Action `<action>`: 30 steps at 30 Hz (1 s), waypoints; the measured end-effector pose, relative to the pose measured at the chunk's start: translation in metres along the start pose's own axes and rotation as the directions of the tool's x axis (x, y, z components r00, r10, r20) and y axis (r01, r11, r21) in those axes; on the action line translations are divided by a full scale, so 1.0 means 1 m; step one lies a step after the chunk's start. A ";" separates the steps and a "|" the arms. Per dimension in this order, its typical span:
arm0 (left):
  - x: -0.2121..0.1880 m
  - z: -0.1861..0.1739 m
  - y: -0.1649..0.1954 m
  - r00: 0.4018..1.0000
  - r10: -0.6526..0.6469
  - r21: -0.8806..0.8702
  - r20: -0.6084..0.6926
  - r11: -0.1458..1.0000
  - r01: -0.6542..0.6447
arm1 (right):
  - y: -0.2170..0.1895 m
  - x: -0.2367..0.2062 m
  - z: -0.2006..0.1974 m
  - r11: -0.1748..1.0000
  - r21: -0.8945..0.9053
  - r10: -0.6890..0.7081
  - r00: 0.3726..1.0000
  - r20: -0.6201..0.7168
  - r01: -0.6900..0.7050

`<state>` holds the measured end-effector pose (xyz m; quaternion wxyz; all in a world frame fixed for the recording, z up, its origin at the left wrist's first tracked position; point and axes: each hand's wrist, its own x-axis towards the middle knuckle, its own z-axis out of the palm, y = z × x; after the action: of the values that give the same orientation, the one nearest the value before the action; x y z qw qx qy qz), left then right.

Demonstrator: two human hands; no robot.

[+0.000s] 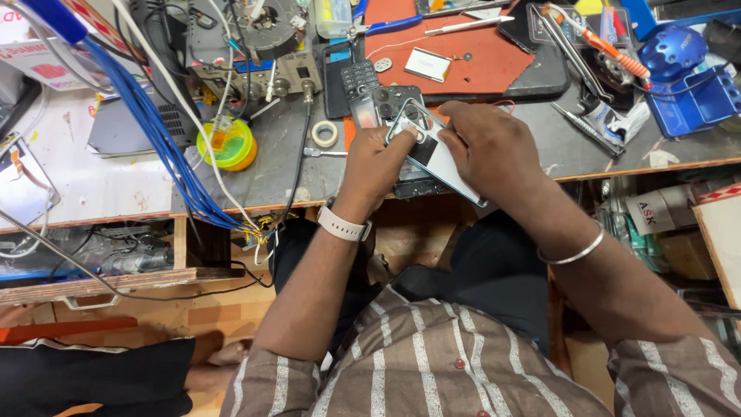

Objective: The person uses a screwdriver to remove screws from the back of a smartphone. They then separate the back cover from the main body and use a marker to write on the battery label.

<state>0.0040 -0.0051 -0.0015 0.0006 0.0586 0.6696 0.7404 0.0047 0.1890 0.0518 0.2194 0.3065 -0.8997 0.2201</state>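
At the front edge of the cluttered grey bench [293, 166], both hands are closed around a slim rectangular smartphone with a pale, glossy back and a pale bluish frame [440, 158]. It is tilted, raised just above the bench, camera end pointing away from the person. The left hand [376, 166], a white band on its wrist, pinches the near long edge, with fingertips pressing by the dark round camera cluster. The right hand [490, 147], a thin metal bangle on its wrist, wraps over the far side. To my eye, work this fine goes best with even, gentle pressure along the frame, never bending the thin body. Behind lie a red rubbery work mat [478, 66], a small ring of white tape [325, 133] and a yellow-green round plastic tub [229, 145].
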 end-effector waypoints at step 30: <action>0.004 -0.010 -0.005 0.999 0.036 0.168 -0.021 0.985 -0.032 | 0.017 0.007 0.004 0.909 0.364 0.190 0.979 0.070 -0.202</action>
<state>-0.0008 -0.0145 -0.0072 -0.0250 0.0609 0.7282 0.6822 -0.0124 0.1952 0.0480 0.1198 0.2542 -0.8719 0.4010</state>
